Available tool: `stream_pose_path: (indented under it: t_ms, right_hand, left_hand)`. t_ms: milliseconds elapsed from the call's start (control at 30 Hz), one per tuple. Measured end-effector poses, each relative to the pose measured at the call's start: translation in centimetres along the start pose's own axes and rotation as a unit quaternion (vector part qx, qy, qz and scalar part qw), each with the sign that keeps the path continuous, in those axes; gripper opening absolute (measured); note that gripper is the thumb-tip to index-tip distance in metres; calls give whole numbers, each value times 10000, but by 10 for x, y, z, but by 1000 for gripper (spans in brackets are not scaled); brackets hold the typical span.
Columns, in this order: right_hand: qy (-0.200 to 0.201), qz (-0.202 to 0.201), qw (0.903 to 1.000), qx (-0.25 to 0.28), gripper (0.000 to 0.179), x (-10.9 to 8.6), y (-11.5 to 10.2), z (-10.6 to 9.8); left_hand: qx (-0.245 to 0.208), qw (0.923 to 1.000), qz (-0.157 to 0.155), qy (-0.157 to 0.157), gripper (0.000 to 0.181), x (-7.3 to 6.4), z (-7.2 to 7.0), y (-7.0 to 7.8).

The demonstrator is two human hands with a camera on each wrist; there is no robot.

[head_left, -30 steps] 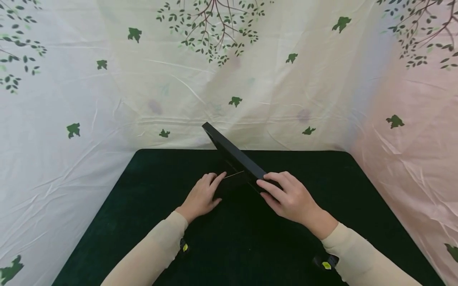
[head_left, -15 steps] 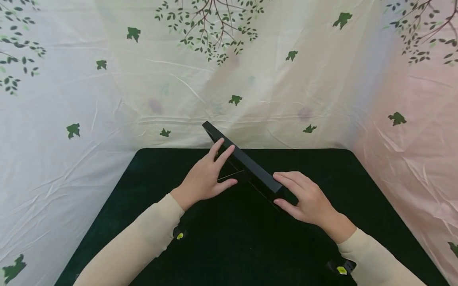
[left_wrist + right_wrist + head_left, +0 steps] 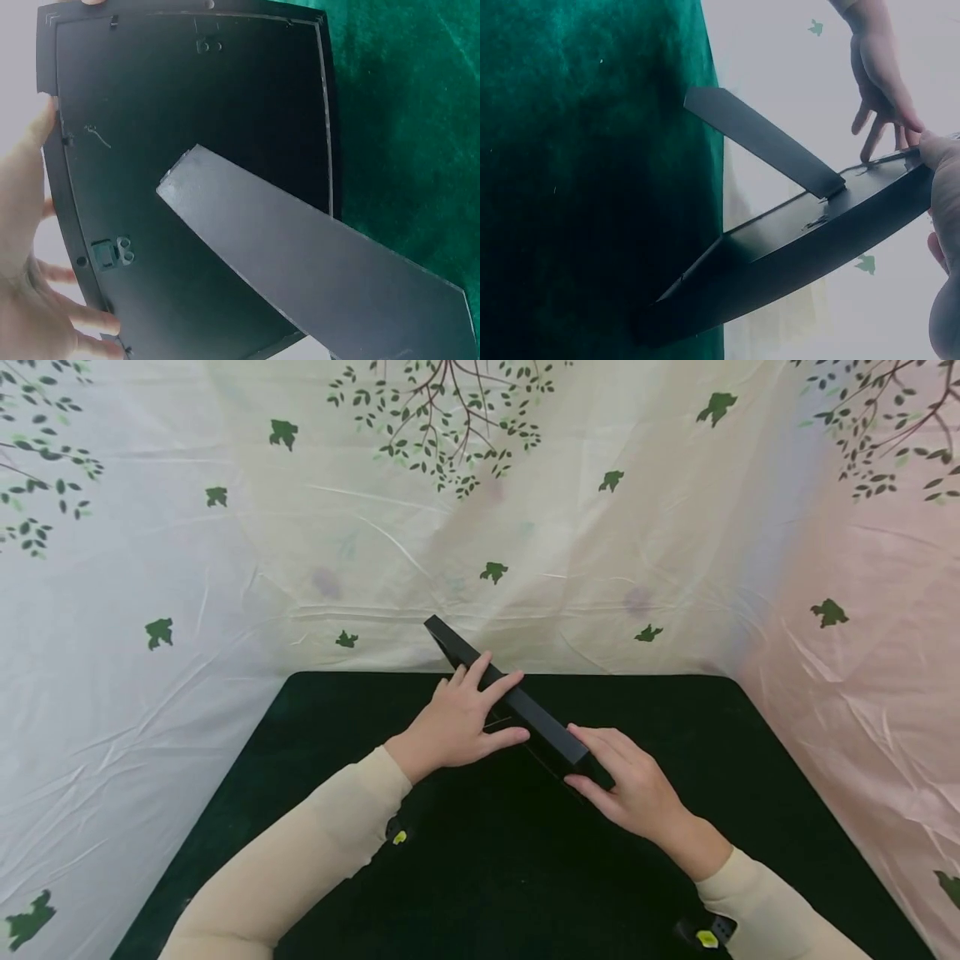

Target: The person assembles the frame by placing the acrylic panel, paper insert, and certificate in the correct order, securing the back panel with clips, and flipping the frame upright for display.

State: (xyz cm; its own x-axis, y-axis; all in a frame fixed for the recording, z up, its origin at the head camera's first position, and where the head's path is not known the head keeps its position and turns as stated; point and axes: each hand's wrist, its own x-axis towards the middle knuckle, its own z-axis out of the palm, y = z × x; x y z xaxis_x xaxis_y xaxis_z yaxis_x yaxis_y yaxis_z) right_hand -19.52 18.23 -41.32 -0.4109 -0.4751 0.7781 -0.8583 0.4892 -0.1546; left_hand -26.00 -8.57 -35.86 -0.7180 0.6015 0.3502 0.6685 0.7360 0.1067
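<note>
A black picture frame (image 3: 546,723) stands tilted on edge over the dark green table, its back turned toward the left hand. From that back the easel stand (image 3: 300,247) is folded out, also plain in the right wrist view as a flat strip (image 3: 765,142). My left hand (image 3: 450,718) holds the frame's upper edge around its middle, fingers over the edge and thumb on the back's side. At the near right corner, my right hand (image 3: 637,785) grips the frame between thumb and fingers. The frame's front is hidden in the head view.
Dark green cloth covers the table (image 3: 480,877). Behind it and at both sides hangs a pale curtain (image 3: 375,552) printed with leaves and branches. Small metal hangers (image 3: 116,253) and clips sit on the frame's back.
My left hand has left the stand area, moved up and right, and taken hold of the frame's upper edge. My right hand has shifted slightly toward the near corner. The frame stays nearly in place.
</note>
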Motion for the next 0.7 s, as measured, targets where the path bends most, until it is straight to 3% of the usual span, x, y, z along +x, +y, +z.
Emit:
stream_pose_path:
  t_ms: [167, 700]
  right_hand:
    - [79, -43, 9999, 130, 55, 3, -5, 4]
    - [482, -569, 9971, 120, 51, 24, -41, 36]
  left_hand:
    - [-423, 9990, -118, 27, 79, 2, 1, 2]
    - [-1759, 9833, 303, 349, 52, -5, 0, -16]
